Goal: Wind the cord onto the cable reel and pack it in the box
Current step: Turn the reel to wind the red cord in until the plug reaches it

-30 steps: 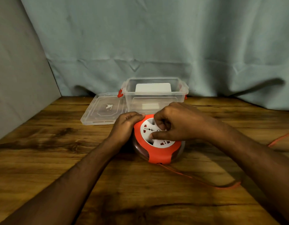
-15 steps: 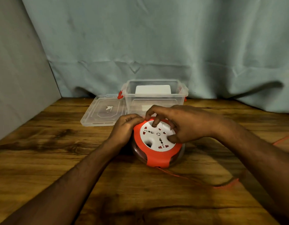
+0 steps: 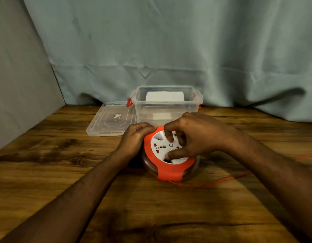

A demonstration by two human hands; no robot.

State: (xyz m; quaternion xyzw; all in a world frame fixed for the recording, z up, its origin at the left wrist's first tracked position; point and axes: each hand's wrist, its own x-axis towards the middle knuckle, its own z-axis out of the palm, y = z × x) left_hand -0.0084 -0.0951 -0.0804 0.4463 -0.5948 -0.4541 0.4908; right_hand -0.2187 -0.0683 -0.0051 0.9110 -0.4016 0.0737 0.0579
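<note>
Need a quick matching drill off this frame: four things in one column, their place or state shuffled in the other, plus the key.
Things:
1. cable reel
2. box
3. lid
4. cord

Places or states:
A. lies flat on the table, left of the clear container
B. trails loose over the table to the right
C. stands open at the back, against the curtain
D. held between both hands, the left hand on its orange rim, the right hand with fingers on the white face

Pairs: 1-D, 2-C, 3-A, 4-B
</note>
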